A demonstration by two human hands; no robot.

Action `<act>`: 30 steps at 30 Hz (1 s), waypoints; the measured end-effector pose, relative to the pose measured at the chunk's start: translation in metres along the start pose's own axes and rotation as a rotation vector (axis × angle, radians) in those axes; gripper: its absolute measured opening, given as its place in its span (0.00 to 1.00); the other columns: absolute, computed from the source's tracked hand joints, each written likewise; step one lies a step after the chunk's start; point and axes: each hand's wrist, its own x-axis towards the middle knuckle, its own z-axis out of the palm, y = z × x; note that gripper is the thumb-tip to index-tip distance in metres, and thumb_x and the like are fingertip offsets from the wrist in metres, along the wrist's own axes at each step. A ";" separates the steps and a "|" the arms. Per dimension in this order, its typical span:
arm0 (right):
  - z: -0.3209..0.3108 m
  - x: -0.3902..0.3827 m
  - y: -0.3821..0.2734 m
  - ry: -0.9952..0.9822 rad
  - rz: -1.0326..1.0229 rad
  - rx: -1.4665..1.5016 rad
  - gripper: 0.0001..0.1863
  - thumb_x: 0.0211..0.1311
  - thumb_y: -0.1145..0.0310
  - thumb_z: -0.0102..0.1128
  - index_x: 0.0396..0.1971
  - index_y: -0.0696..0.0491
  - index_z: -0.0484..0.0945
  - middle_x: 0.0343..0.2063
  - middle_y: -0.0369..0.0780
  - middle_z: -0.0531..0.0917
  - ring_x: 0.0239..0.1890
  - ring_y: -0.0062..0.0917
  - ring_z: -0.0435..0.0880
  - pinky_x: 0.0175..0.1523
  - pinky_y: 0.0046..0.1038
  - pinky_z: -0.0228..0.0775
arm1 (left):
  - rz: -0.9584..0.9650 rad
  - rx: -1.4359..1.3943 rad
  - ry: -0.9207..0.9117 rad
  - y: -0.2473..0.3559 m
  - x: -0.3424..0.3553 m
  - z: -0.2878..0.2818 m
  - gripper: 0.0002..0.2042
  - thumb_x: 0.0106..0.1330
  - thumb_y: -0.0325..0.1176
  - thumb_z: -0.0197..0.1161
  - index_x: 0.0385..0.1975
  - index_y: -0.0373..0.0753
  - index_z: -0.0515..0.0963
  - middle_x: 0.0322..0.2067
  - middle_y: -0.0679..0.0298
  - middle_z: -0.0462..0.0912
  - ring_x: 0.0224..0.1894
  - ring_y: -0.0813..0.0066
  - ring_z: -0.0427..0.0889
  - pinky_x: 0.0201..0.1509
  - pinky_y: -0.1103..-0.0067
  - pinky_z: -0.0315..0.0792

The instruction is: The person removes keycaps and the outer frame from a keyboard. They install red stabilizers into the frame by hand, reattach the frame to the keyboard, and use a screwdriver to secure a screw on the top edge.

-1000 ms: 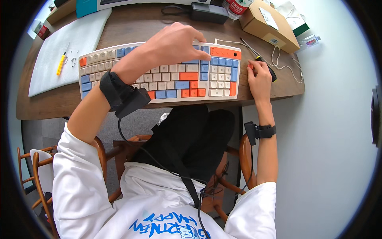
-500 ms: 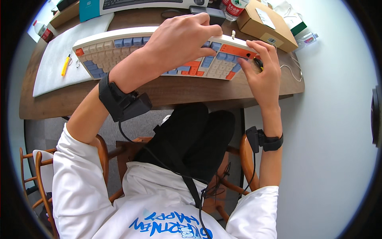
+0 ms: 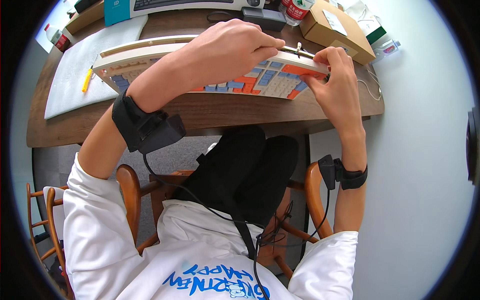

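A mechanical keyboard point(image 3: 262, 76) with white, blue and orange keycaps is tilted up on the desk, its keys facing me. Along its raised edge, a dark gap parts the white key frame from the pale bottom cover point(image 3: 145, 46). My left hand point(image 3: 239, 44) reaches across the keys, its fingers pinched on the raised edge right of the middle. At the right end, my right hand point(image 3: 337, 72) grips the corner between thumb and fingers. A small light-coloured piece point(image 3: 299, 48) stands in the gap between my hands; its kind is unclear.
A white foam sheet point(image 3: 65, 82) lies on the left with a yellow-handled tool point(image 3: 87, 81) on it. Toward the back are a keyboard box point(image 3: 195, 5), a dark grey box point(image 3: 264, 19), a bottle point(image 3: 298, 11) and a cardboard box point(image 3: 340, 32). A white cable point(image 3: 370, 85) lies at right.
The keyboard has tipped up more steeply, and a gap now shows between its frame and bottom cover. My left fingers have drawn closer together at the edge.
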 end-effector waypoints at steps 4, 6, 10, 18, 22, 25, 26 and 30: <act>-0.006 0.000 0.000 -0.022 -0.036 0.029 0.15 0.55 0.71 0.73 0.39 0.55 0.76 0.39 0.40 0.78 0.45 0.35 0.77 0.50 0.35 0.72 | -0.001 0.019 0.001 0.001 -0.002 0.001 0.16 0.76 0.37 0.57 0.57 0.39 0.81 0.38 0.55 0.85 0.38 0.66 0.84 0.44 0.74 0.79; -0.005 0.006 0.005 0.001 -0.021 0.121 0.13 0.59 0.68 0.70 0.41 0.55 0.79 0.40 0.40 0.80 0.43 0.34 0.79 0.49 0.34 0.73 | 0.040 0.067 0.033 -0.003 -0.004 0.004 0.16 0.75 0.37 0.57 0.57 0.39 0.82 0.38 0.56 0.85 0.38 0.66 0.84 0.44 0.73 0.79; -0.007 0.027 0.018 -0.048 0.120 0.343 0.14 0.70 0.60 0.62 0.44 0.56 0.85 0.42 0.41 0.84 0.41 0.30 0.84 0.47 0.30 0.75 | -0.017 0.003 0.001 0.004 -0.002 0.005 0.16 0.75 0.37 0.57 0.57 0.39 0.81 0.39 0.55 0.85 0.38 0.66 0.84 0.44 0.72 0.79; 0.000 0.066 0.056 -0.434 -0.032 0.472 0.14 0.69 0.59 0.64 0.42 0.55 0.87 0.36 0.39 0.88 0.42 0.26 0.87 0.54 0.27 0.78 | 0.029 0.016 0.011 0.002 -0.004 0.002 0.17 0.76 0.37 0.55 0.58 0.38 0.81 0.39 0.54 0.84 0.38 0.66 0.84 0.42 0.73 0.80; 0.000 0.071 0.061 -0.480 -0.079 0.554 0.12 0.65 0.60 0.68 0.39 0.53 0.87 0.34 0.38 0.88 0.41 0.24 0.87 0.57 0.29 0.78 | 0.007 -0.001 -0.002 0.001 -0.004 0.003 0.17 0.76 0.37 0.55 0.58 0.39 0.81 0.39 0.55 0.84 0.38 0.67 0.84 0.41 0.73 0.80; -0.003 0.070 0.055 -0.547 -0.035 0.535 0.11 0.65 0.60 0.69 0.39 0.52 0.87 0.34 0.38 0.88 0.41 0.24 0.87 0.57 0.28 0.78 | -0.023 -0.002 -0.004 0.002 -0.005 0.003 0.16 0.76 0.37 0.56 0.58 0.39 0.81 0.38 0.55 0.85 0.37 0.68 0.84 0.39 0.74 0.80; -0.003 0.070 0.053 -0.575 0.001 0.520 0.11 0.65 0.60 0.69 0.38 0.52 0.87 0.34 0.37 0.88 0.40 0.24 0.87 0.57 0.28 0.78 | -0.013 -0.005 0.003 0.001 -0.005 0.003 0.16 0.76 0.37 0.56 0.57 0.39 0.81 0.38 0.55 0.85 0.37 0.68 0.84 0.39 0.74 0.80; -0.009 0.076 0.057 -0.592 -0.102 0.471 0.09 0.66 0.62 0.67 0.37 0.52 0.86 0.34 0.37 0.88 0.41 0.23 0.87 0.55 0.26 0.78 | 0.026 -0.001 0.029 -0.001 -0.004 0.004 0.16 0.76 0.38 0.57 0.57 0.38 0.82 0.38 0.55 0.85 0.36 0.68 0.84 0.38 0.74 0.80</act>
